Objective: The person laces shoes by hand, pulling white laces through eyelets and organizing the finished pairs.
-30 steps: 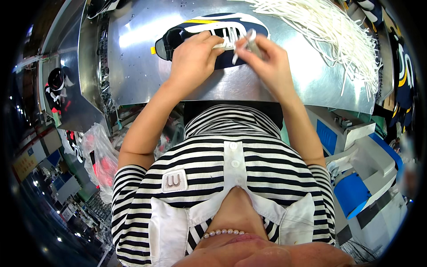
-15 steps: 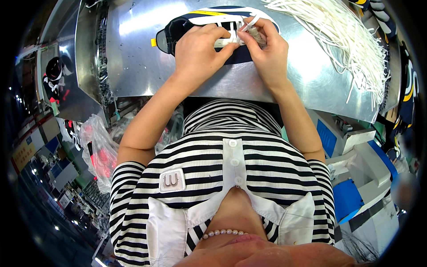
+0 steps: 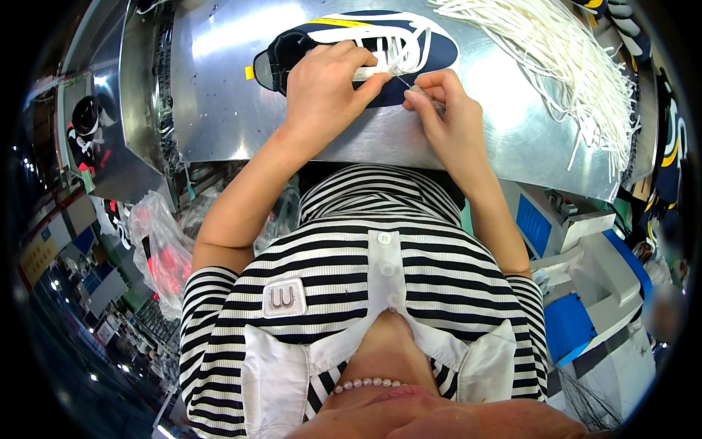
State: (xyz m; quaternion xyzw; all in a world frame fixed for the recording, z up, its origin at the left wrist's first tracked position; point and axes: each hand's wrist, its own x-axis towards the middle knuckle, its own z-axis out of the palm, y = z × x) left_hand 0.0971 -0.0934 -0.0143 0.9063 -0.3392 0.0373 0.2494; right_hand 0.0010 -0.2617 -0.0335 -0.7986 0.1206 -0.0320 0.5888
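Observation:
A dark blue shoe upper (image 3: 431,51) with white trim and a yellow stripe lies flat on a shiny metal table (image 3: 219,95). My left hand (image 3: 325,88) presses down on its lacing area, fingers curled over the white lace (image 3: 398,45). My right hand (image 3: 446,110) sits just right of it at the shoe's near edge, thumb and fingers pinched on the lace end. The part of the shoe under my left hand is hidden.
A big loose heap of white laces (image 3: 570,58) covers the table's right side. More dark shoe uppers (image 3: 669,146) hang at the far right. Blue and white boxes (image 3: 585,293) stand lower right, a clear plastic bag (image 3: 164,249) lower left.
The view has shifted so the shoe sits a little lower. My right hand has drawn back from the lacing area toward the shoe's near edge, pulling the lace end.

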